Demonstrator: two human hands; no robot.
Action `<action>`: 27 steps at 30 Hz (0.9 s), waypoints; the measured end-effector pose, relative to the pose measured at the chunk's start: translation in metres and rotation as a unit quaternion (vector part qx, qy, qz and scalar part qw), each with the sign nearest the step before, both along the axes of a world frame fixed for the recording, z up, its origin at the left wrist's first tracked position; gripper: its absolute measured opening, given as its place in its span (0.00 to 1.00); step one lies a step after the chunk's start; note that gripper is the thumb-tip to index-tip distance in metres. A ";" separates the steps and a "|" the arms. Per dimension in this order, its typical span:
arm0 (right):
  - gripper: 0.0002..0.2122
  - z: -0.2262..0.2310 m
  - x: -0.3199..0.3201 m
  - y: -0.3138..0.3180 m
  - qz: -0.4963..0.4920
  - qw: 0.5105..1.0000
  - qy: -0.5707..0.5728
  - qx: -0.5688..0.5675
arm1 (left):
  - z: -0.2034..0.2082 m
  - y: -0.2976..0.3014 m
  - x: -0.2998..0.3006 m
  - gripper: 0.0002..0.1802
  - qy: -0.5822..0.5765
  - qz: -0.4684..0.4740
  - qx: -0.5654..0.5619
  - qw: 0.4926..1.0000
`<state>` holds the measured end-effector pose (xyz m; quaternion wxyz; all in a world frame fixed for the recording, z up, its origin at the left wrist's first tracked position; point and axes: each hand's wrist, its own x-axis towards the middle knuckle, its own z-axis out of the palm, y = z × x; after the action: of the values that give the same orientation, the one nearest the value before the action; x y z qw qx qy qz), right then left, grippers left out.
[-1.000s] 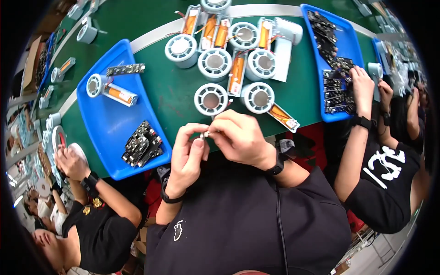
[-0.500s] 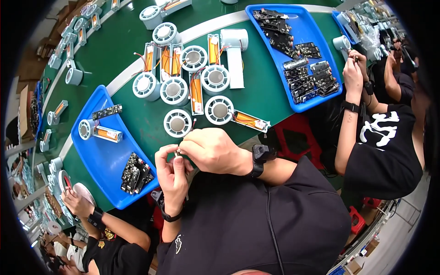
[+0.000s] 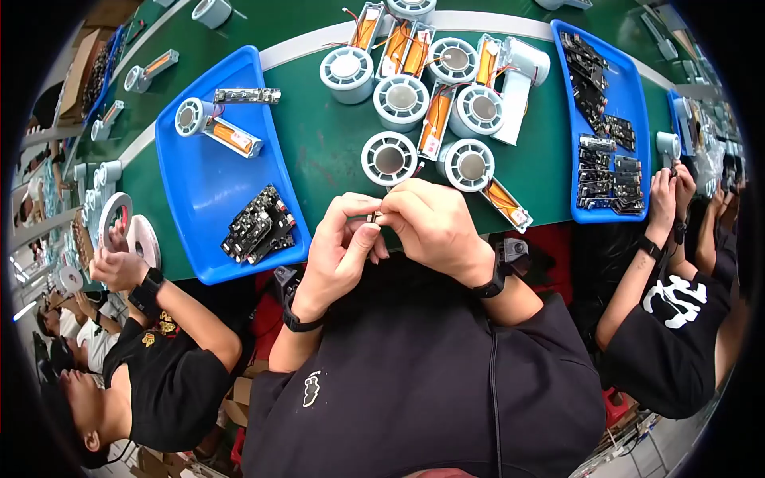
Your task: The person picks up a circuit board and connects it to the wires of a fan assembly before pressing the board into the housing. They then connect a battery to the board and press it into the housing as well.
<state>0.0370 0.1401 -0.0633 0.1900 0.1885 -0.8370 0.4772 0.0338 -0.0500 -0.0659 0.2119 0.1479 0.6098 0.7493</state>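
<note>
My left hand (image 3: 344,253) and my right hand (image 3: 437,229) meet at the near edge of the green table, fingertips pinched together. Between them is a small pale piece (image 3: 373,217), mostly covered by the fingers, whose kind I cannot make out. Just beyond sits a light-blue round housing (image 3: 389,158) with a spoked rim and a thin wire at its side. To its right another round housing (image 3: 468,166) has a handle (image 3: 507,205) holding an orange-wrapped cell and wires. Several similar units stand behind, one with a plain closed handle (image 3: 516,107).
A blue tray (image 3: 179,215) on the left holds circuit boards (image 3: 259,225), a single board (image 3: 247,96) and one housing unit (image 3: 191,117). The right blue tray (image 3: 586,163) carries many boards. Co-workers sit on both sides; the left one holds a white ring-shaped roll (image 3: 116,219).
The view has shifted, so the table and trays sit differently in it. My hands stay pinched together at the table's near edge, both closed around the small piece.
</note>
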 end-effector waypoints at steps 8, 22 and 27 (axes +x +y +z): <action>0.11 -0.002 0.000 0.004 0.036 0.998 -0.036 -0.047 | 0.007 -0.014 -0.009 0.10 -0.053 -0.062 -0.006 0.997; 0.13 0.001 0.019 0.011 0.015 0.994 -0.050 -0.091 | 0.032 -0.016 -0.026 0.10 -0.064 -0.143 -0.099 0.983; 0.16 0.043 0.037 0.043 -0.160 0.978 -0.011 0.130 | 0.026 -0.024 -0.028 0.14 -0.025 -0.134 -0.111 0.984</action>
<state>0.0740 0.1831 -0.0205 0.2282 0.0696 -0.9135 0.3295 0.0059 -0.0739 -0.0403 0.3408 0.1852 0.6584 0.6451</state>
